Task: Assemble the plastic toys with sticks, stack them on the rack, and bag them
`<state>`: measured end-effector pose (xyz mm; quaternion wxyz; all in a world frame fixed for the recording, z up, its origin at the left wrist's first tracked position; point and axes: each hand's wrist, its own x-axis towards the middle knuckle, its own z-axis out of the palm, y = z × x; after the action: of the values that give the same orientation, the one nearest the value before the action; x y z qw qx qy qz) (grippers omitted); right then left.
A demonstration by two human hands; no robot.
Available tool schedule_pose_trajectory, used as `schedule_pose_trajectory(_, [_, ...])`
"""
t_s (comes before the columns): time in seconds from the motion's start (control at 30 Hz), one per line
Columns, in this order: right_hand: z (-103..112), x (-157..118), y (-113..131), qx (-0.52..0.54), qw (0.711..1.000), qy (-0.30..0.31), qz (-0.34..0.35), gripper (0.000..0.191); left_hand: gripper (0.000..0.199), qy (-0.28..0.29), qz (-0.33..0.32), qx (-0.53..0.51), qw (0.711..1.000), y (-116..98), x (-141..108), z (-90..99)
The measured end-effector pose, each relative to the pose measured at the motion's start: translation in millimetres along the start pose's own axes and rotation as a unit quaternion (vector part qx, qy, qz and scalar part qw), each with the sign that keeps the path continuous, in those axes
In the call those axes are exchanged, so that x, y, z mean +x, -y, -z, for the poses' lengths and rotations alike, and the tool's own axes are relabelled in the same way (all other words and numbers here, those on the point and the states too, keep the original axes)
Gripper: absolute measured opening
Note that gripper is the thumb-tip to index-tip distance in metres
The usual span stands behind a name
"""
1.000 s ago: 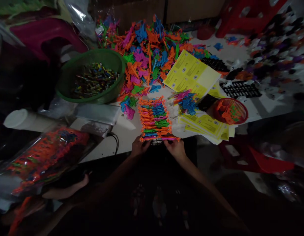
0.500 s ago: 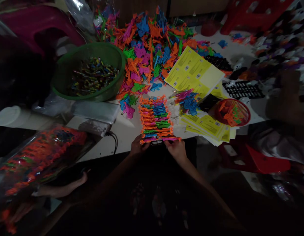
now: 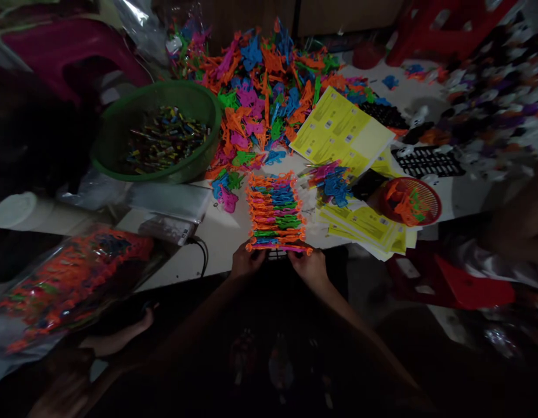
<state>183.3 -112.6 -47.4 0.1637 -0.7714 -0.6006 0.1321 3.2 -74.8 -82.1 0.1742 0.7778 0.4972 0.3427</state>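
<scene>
Strip (image 3: 276, 248) in left hand (image 3: 248, 261) and right hand (image 3: 311, 267), grip closed, plastic pieces (image 3: 288, 222) beyond, basin (image 3: 192, 96) left, yellow sheets (image 3: 342, 130) right.

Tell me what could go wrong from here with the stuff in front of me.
The nearest row of plastic pieces, with your left hand and right hand at its ends, might drop if a grip loosens near the table edge. The rows behind it are packed close, so a bump could disturb several. The yellow sheets seem to overhang the edge and could get knocked off.
</scene>
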Motion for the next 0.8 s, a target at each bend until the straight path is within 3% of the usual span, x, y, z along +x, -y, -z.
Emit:
schedule_pose_trajectory(0.17, [-3.8, 17.5, 6.6, -0.018, 0.999, 0.041, -0.010, 0.023, 0.020, 0.018, 0.018, -0.003, 1.000, 5.2, 13.6, -3.8])
schedule_pose_trajectory(0.27, [-5.6, 20.6, 6.0, -0.003, 0.999, 0.030, -0.010, 0.023, 0.019, 0.030, 0.038, 0.012, 0.999, 5.1, 14.5, -5.0])
schedule_pose_trajectory(0.4, [-8.6, 2.6, 0.9, 0.039, 0.999, 0.008, 0.029, 0.023, 0.015, 0.036, 0.082, 0.054, 0.995, 6.0, -5.3, -1.5])
schedule_pose_trajectory(0.57, [-17.9, -15.8, -3.3, 0.063, 0.995, 0.027, 0.075, 0.024, 0.018, 0.078, 0.078, 0.063, 0.992, 9.1, -27.6, 7.2])
schedule_pose_trajectory(0.7, [-21.2, 2.1, -0.6, 0.085, 0.994, -0.009, 0.066, 0.029, 0.023, 0.145, 0.162, 0.100, 0.971, 4.3, -8.2, 8.1])
schedule_pose_trajectory(0.8, [-22.8, 20.6, 1.7, 0.090, 0.995, 0.004, 0.038, 0.021, 0.026, 0.194, 0.244, 0.137, 0.940, -3.0, 16.5, 7.5])
